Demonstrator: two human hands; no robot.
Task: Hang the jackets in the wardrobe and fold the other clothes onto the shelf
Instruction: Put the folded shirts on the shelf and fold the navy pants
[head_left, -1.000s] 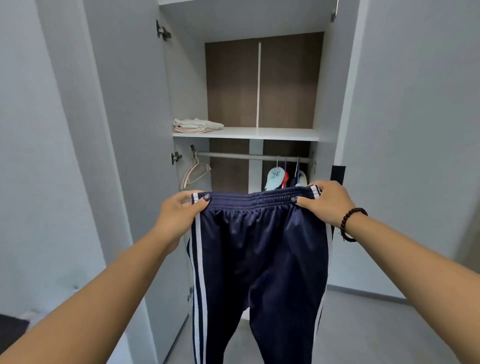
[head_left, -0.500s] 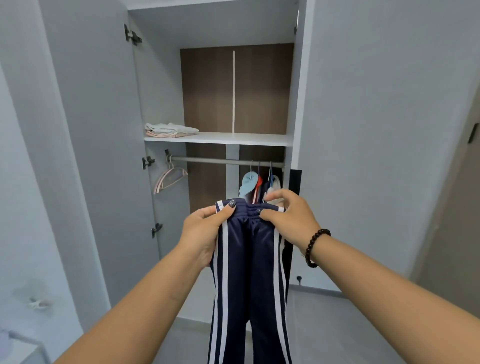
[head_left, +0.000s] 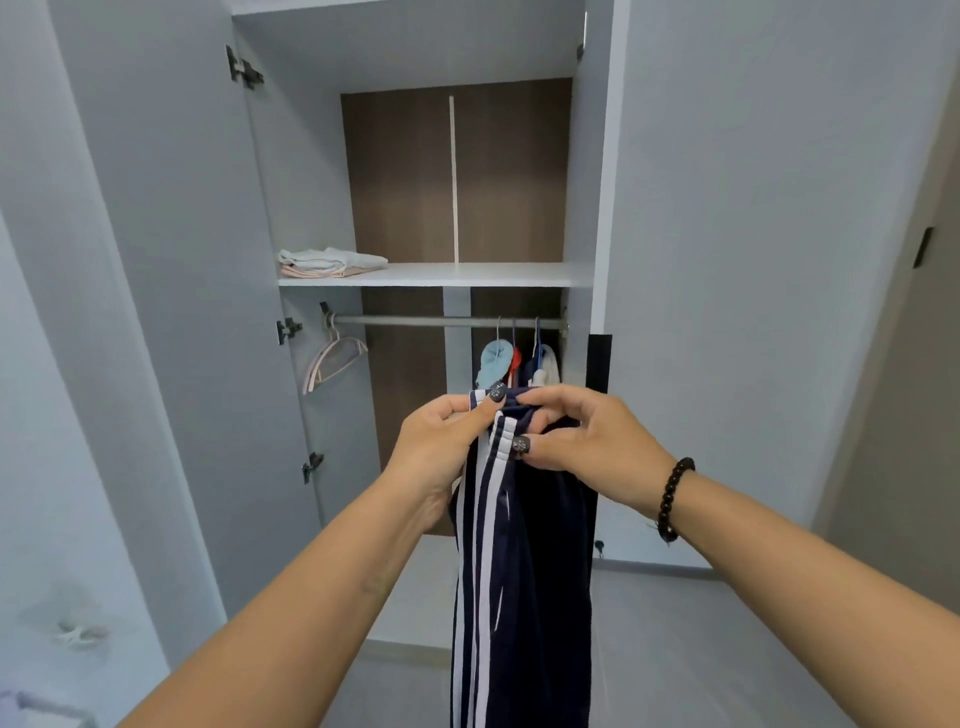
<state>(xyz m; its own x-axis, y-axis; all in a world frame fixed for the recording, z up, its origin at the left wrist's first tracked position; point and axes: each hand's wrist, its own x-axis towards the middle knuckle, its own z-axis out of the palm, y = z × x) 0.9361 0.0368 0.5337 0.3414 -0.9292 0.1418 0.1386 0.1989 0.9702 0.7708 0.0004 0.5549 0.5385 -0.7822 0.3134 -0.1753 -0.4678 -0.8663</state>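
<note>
Navy track pants (head_left: 524, 571) with white side stripes hang straight down in front of the open wardrobe, folded lengthwise leg on leg. My left hand (head_left: 441, 447) pinches the waistband at its left. My right hand (head_left: 587, 441), with a dark bead bracelet at the wrist, pinches the same waistband from the right. Both hands meet at the top of the pants. Behind them the white shelf (head_left: 467, 274) carries a small stack of folded light clothes (head_left: 330, 261) at its left end.
Under the shelf runs a metal rail (head_left: 447, 321) with an empty pink hanger (head_left: 335, 358) at the left and several hung jackets (head_left: 519, 364) at the right. The left wardrobe door (head_left: 171, 291) stands open. Grey floor (head_left: 701, 649) lies below.
My hands have come together, folding the spread pants in half lengthwise. The view has shifted so the wardrobe sits more to the left and looks closer.
</note>
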